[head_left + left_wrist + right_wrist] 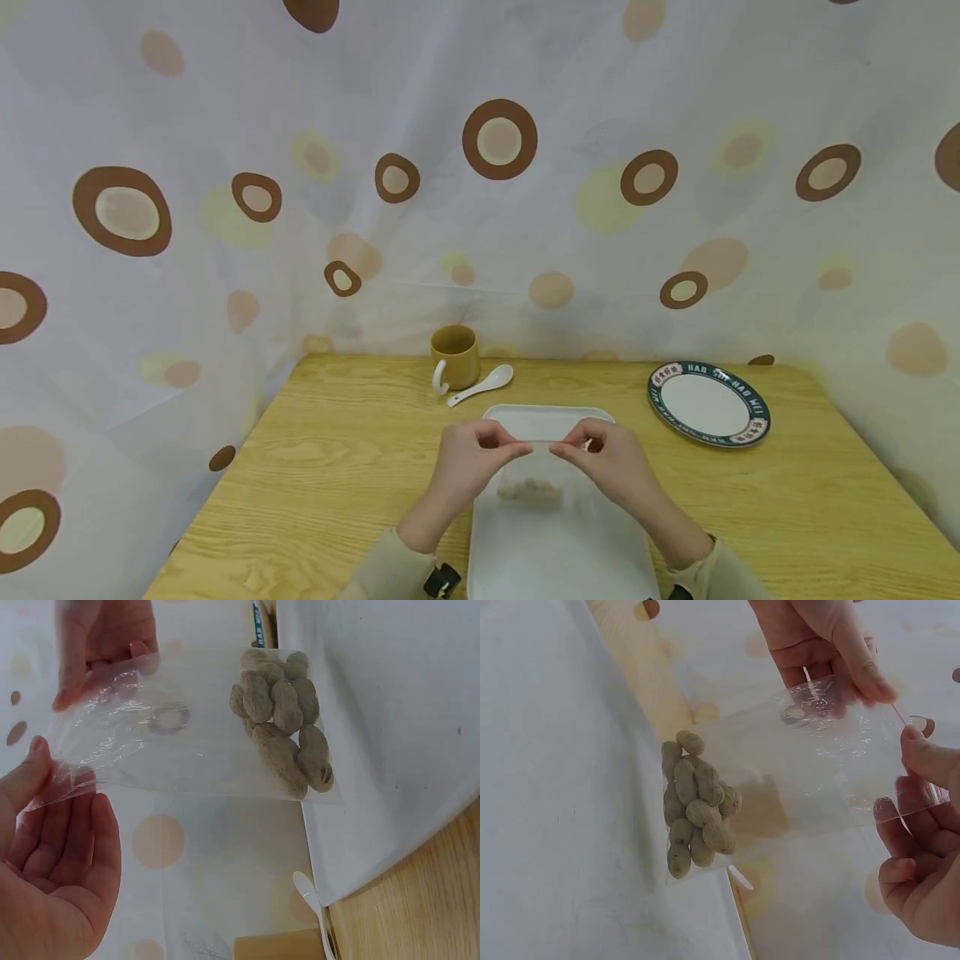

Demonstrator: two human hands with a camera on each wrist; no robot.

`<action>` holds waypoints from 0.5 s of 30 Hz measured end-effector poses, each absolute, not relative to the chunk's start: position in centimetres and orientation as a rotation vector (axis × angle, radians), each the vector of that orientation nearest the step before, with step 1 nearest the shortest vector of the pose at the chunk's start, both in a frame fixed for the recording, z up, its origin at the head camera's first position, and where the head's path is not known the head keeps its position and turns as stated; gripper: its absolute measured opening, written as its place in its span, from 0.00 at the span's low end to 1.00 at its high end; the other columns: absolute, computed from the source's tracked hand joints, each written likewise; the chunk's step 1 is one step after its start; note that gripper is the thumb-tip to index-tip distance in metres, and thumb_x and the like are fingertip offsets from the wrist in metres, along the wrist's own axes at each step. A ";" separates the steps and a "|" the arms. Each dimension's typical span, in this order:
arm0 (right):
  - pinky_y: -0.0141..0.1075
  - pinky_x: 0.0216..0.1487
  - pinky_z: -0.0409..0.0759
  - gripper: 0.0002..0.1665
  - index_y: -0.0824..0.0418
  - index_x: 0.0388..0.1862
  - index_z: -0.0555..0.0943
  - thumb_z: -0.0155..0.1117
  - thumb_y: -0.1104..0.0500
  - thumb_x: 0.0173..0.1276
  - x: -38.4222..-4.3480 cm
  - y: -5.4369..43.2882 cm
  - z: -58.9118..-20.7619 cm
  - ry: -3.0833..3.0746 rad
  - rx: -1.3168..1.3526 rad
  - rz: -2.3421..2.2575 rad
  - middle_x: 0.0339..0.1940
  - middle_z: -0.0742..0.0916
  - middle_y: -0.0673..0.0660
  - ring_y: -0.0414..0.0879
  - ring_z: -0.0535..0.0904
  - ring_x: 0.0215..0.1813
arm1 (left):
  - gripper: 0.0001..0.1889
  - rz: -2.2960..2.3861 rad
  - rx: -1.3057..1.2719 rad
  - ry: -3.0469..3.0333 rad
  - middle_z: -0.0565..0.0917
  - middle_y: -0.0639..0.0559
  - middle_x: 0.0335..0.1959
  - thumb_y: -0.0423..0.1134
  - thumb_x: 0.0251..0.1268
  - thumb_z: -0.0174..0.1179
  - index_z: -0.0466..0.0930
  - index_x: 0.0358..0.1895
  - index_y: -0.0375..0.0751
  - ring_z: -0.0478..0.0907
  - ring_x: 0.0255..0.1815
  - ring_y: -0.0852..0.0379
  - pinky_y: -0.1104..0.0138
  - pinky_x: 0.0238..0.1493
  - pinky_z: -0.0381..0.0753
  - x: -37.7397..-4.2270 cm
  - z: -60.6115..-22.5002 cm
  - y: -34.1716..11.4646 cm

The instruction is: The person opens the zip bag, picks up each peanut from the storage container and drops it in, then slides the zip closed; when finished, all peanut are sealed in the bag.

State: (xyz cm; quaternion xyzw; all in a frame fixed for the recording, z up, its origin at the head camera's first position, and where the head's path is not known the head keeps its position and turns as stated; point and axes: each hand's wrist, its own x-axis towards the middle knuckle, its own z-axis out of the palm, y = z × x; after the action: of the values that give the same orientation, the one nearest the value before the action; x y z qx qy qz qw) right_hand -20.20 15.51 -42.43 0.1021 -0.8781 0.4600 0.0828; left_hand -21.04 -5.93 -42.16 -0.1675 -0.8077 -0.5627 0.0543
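A clear plastic zip bag [202, 750] hangs between my two hands over a white tray [558, 558]. Several unshelled peanuts [697, 810] lie gathered at the bag's bottom. My left hand [468, 462] pinches one top corner between thumb and forefinger, and my right hand [611, 467] pinches the other in the same way. A thin red line runs along the bag's top edge between the thumbs. Whether the bag's mouth is sealed or apart is hard to tell.
Behind the tray stands a mustard-yellow mug [461, 358] with a white handle, beside a white spoon [483, 384]. To the right lies a white plate [705, 404] with a dark green lettered rim. A patterned curtain [420, 242] closes off the wooden table's [330, 492] far side.
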 end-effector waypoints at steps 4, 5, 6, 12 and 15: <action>0.31 0.38 0.78 0.02 0.53 0.32 0.88 0.70 0.57 0.64 -20.1 15.8 -42.3 -2.606 0.332 1.402 0.31 0.89 0.47 0.36 0.78 0.33 | 0.07 -1.826 -0.548 -2.472 0.89 0.48 0.31 0.41 0.60 0.70 0.89 0.31 0.40 0.82 0.29 0.63 0.72 0.35 0.79 -21.4 -42.1 -7.1; 0.32 0.41 0.79 0.02 0.52 0.32 0.89 0.70 0.58 0.64 -20.0 15.7 -42.2 -2.593 0.345 1.405 0.32 0.90 0.46 0.35 0.79 0.35 | 0.07 -1.860 -0.553 -2.467 0.90 0.47 0.33 0.40 0.61 0.69 0.90 0.33 0.40 0.84 0.32 0.63 0.72 0.38 0.81 -21.4 -42.1 -7.5; 0.32 0.44 0.80 0.03 0.52 0.32 0.89 0.70 0.58 0.64 -19.8 15.5 -42.0 -2.581 0.354 1.408 0.32 0.90 0.46 0.35 0.81 0.37 | 0.07 -1.885 -0.550 -2.464 0.90 0.47 0.34 0.40 0.62 0.68 0.90 0.35 0.40 0.85 0.34 0.62 0.71 0.41 0.82 -21.4 -42.1 -7.9; 0.30 0.42 0.84 0.04 0.59 0.33 0.88 0.69 0.60 0.65 -18.8 14.1 -40.7 -2.425 0.445 1.646 0.34 0.91 0.54 0.36 0.85 0.36 | 0.14 -2.184 -0.613 -2.258 0.88 0.38 0.46 0.38 0.62 0.68 0.86 0.46 0.31 0.85 0.43 0.61 0.68 0.49 0.83 -21.0 -42.5 -9.5; 0.32 0.40 0.85 0.07 0.66 0.36 0.86 0.67 0.62 0.67 -18.5 13.4 -39.9 -2.318 0.504 1.823 0.35 0.90 0.62 0.38 0.88 0.36 | 0.24 -2.336 -0.743 -2.177 0.83 0.34 0.56 0.35 0.64 0.66 0.76 0.61 0.29 0.83 0.53 0.57 0.66 0.54 0.81 -20.9 -43.2 -9.9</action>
State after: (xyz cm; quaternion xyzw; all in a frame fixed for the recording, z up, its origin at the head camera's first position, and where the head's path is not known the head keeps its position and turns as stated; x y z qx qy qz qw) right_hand -18.46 13.45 -39.87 0.1681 -0.7726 0.6077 0.0749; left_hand -20.90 -9.87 -43.15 -0.2262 -0.6626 -0.7107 -0.0684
